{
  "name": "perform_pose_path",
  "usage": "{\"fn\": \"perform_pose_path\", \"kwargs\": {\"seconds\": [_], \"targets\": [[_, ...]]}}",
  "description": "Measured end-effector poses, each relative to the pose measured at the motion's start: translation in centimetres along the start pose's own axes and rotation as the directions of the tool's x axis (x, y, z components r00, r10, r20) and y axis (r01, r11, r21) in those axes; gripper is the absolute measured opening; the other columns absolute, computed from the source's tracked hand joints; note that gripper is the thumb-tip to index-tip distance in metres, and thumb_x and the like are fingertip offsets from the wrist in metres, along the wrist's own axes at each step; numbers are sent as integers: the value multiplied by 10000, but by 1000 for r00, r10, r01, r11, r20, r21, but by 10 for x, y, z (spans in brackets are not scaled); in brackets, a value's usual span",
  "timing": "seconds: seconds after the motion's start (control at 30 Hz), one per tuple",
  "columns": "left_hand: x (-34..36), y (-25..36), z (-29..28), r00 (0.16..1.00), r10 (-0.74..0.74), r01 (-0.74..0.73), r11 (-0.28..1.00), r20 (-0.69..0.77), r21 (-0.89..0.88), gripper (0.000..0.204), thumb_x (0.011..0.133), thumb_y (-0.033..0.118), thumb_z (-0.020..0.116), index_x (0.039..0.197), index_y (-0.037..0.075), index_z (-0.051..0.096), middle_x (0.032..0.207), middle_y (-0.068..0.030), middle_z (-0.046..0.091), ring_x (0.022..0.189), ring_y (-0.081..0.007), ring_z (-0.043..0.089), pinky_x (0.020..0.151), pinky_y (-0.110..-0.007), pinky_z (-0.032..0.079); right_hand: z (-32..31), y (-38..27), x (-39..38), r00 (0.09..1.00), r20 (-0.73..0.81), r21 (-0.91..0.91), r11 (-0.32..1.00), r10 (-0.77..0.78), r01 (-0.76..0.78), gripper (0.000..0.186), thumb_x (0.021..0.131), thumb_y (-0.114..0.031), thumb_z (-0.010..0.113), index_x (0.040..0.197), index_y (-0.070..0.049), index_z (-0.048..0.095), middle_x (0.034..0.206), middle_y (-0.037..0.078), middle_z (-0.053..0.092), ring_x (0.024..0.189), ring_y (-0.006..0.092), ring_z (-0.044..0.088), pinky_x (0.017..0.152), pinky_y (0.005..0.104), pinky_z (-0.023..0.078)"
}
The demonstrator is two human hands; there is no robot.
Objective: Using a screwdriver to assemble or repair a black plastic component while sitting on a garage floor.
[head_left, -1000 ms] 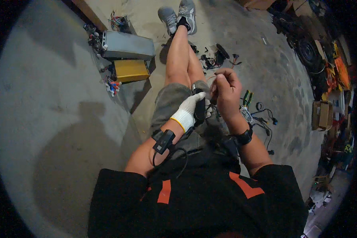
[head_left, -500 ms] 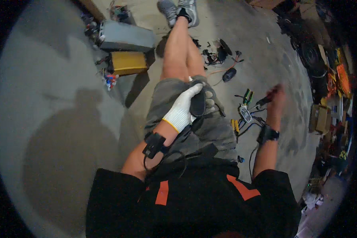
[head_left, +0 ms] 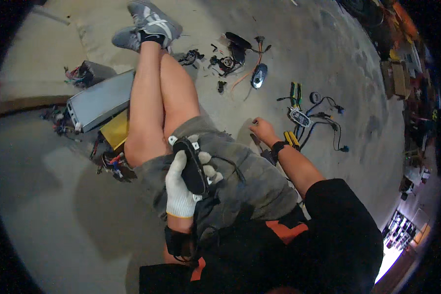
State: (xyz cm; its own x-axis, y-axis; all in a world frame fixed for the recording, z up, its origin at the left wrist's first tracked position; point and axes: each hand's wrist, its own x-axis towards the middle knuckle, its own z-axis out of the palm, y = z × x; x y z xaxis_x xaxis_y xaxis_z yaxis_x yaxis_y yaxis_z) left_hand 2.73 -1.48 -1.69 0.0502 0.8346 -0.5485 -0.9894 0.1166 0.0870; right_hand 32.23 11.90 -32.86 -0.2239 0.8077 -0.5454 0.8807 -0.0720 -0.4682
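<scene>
In my gloved left hand (head_left: pixel 180 179), fingers wrapped round it, is a black elongated housing (head_left: pixel 190 161) with white mounting tabs, held over my lap. My bare right hand (head_left: pixel 259 128) is down by the floor beside my thigh, fingers curled; what they hold, if anything, is too small to make out. Yellow-handled tools (head_left: pixel 291 139) lie just right of it. Beyond are green-and-yellow-handled pliers (head_left: pixel 295 94), a silver-and-black connector plate (head_left: pixel 299 116) with cables, a roll of dark tape (head_left: pixel 314 97) and an oval black part (head_left: pixel 258 76) with thin wires.
A silver metal case (head_left: pixel 100 100) and a yellow case (head_left: pixel 115 128) with wire bundles lie left of my legs. Dark loose parts (head_left: pixel 226 62) are on the floor beside my feet. A cardboard box (head_left: pixel 396 78) and piled items line the right side.
The view has turned, putting my legs further left. My left hand still holds the housing. My right hand has moved from among the cables toward my thigh, near the yellow-handled tools.
</scene>
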Motion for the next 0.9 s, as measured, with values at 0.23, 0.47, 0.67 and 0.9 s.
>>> {"fn": "perform_pose_path", "kwargs": {"seconds": [0.23, 0.47, 0.67, 0.9], "targets": [[4, 2, -14, 997, -32, 38, 996, 72, -80, 553, 1078, 360, 447, 1543, 92, 307, 1178, -249, 685, 904, -422, 729, 806, -653, 567, 11, -27, 11, 955, 236, -123, 969, -180, 214, 376, 820, -368, 766, 1030, -73, 667, 980, 142, 716, 939, 372, 678, 794, 470, 535], [6, 2, -20, 994, -5, 17, 994, 113, -106, 599, 1080, 362, 421, 1573, 81, 228, 1207, -278, 670, 886, -453, 718, 802, -685, 551, 37, -63, 12, 933, 253, -45, 960, -256, 276, 352, 838, -340, 767, 1016, -67, 635, 1014, 165, 696, 975, 391, 666, 792, 498, 530], [6, 2, -21, 994, 5, 6, 995, 110, -104, 627, 1067, 383, 440, 1570, 80, 224, 1177, -279, 675, 811, -446, 714, 758, -682, 549, 51, -73, 17, 890, 218, -53, 906, -400, 420, 302, 848, -283, 744, 1007, -67, 605, 990, 156, 672, 958, 391, 657, 781, 506, 524], [9, 3, -20, 990, -8, 22, 995, 138, -100, 654, 1046, 376, 518, 1552, 58, 254, 1167, -293, 670, 900, -454, 717, 811, -680, 544, 59, -77, 18, 847, 188, -109, 847, -497, 521, 204, 846, -216, 709, 965, -89, 603, 898, 142, 631, 906, 378, 639, 737, 500, 517]]}}
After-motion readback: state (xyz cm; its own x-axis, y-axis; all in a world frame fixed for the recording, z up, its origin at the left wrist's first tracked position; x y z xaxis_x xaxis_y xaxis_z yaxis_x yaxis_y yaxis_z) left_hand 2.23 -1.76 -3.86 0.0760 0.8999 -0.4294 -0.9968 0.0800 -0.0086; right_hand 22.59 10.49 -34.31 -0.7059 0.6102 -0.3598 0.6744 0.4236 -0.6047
